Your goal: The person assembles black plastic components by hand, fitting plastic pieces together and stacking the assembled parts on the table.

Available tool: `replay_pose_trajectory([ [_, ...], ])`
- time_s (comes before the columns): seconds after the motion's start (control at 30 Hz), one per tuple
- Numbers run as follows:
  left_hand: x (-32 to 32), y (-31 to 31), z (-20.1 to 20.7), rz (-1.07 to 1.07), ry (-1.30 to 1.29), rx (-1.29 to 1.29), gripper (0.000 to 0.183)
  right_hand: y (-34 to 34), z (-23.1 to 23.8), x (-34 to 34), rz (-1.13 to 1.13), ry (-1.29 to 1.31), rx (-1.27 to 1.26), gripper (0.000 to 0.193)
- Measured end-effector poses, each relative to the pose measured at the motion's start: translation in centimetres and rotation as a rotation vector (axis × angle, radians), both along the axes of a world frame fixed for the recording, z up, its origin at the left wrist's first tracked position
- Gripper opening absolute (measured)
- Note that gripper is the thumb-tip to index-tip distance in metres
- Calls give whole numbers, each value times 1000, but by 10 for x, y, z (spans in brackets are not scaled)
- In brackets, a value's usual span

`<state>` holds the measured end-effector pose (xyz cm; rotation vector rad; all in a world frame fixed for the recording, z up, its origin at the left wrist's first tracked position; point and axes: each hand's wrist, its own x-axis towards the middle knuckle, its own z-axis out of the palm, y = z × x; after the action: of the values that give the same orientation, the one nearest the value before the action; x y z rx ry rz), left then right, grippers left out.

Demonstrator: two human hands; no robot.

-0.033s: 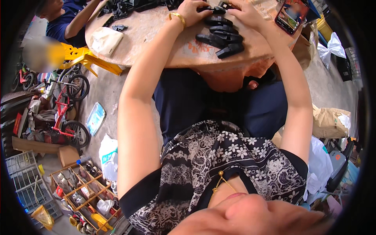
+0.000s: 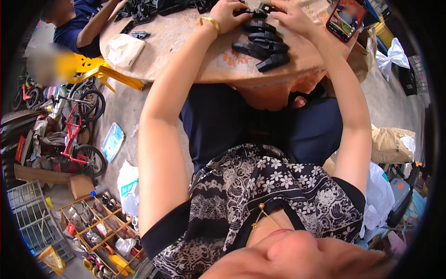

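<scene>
At the top edge of the view, both my hands work over a round table (image 2: pixel 186 60) with a worn, pale orange cover. My left hand (image 2: pixel 226 16), a gold bangle at its wrist, closes its thumb and fingers on a black plastic part (image 2: pixel 258 13). Across from it, my right hand (image 2: pixel 293 16) has bent fingertips on a smaller black piece (image 2: pixel 267 8); the frame's edge cuts off some of its fingers. Below the hands, several curved black plastic parts (image 2: pixel 268 45) lie in a loose column. A bigger heap of black parts (image 2: pixel 160 8) lies to the left.
A phone (image 2: pixel 345 21) with a lit screen stands at the table's right. A white bag (image 2: pixel 124 49) lies at the left rim. Beyond it, a person (image 2: pixel 81 28) sits by a yellow plastic stool (image 2: pixel 104 72). A red bicycle (image 2: pixel 74 130) and a shoe rack (image 2: pixel 100 228) occupy the left floor.
The view has tilted very slightly, so the table sits a little lower in it. My hands and the parts keep nearly the same places.
</scene>
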<state>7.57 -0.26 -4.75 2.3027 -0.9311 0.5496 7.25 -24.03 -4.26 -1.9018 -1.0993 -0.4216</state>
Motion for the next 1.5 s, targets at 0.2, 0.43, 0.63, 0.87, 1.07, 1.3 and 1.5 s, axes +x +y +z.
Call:
replay_pose_trajectory([
  [0.2, -17, 12, 12, 48, 55, 33, 28, 9, 31, -19, -61, 486, -293, 22],
  [0.43, -46, 5, 21, 66, 133, -11, 24, 19, 45, -30, -156, -115, -350, 29],
  [0.63, -68, -2, 30, 73, 222, -23, 21, 8, 41, -38, -73, -101, -327, 35],
  [0.87, -76, -2, 33, 40, 272, -82, 22, 1, 43, -51, -29, 233, -295, 27],
  [1.07, -78, 6, 34, 5, 303, -92, 27, 4, 43, -51, -45, 699, -79, 16],
  [1.3, -83, 13, 36, -4, 321, -71, 28, 12, 39, -49, 40, 860, -17, 18],
  [1.5, -86, 17, 36, 2, 302, -65, 27, 22, 47, -63, -77, 239, -299, 22],
])
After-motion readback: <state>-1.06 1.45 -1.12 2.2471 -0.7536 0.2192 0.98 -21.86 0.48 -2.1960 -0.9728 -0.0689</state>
